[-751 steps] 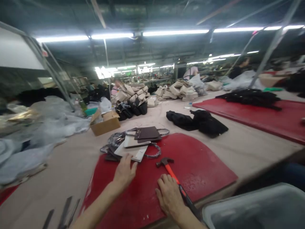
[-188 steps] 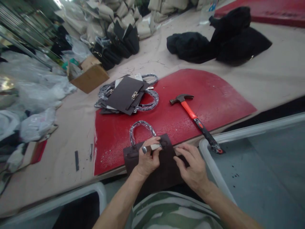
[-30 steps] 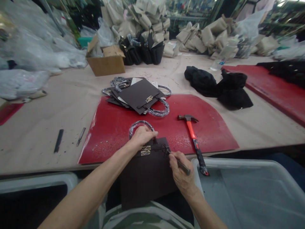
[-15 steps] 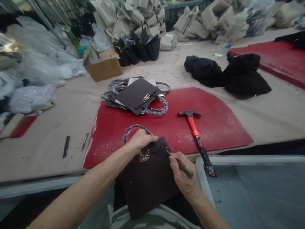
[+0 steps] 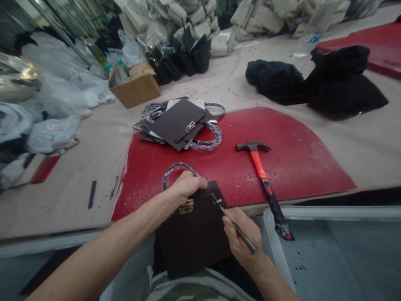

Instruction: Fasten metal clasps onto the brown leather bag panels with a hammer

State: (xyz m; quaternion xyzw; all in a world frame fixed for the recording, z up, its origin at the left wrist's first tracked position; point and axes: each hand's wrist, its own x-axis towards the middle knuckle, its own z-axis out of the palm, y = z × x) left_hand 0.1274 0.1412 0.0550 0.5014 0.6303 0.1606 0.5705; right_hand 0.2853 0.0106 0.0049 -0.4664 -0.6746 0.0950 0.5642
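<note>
A dark brown handbag piece (image 5: 194,238) with a gold clasp (image 5: 186,207) and a plastic-wrapped handle (image 5: 169,171) lies across my lap against the table edge. My left hand (image 5: 188,186) is closed on its top edge, beside the handle. In my right hand (image 5: 242,234) is a slim metal rod tool (image 5: 245,239), slanting up and left. Its tip is at a small strap near the piece's upper right corner, where a small shiny bit shows; I cannot tell whether that belongs to the tool.
A claw hammer (image 5: 259,167) lies on the red mat (image 5: 297,167), its handle overhanging the table edge. Behind my left hand is a stack of brown bag pieces (image 5: 178,125). A cardboard box (image 5: 136,90), black cloth (image 5: 344,92) and a plastic bin (image 5: 332,213) are around.
My right hand has moved slightly down and right with the rod tool, and more of the tool's tip shows. My left hand stays on the bag piece. The view has shifted slightly.
</note>
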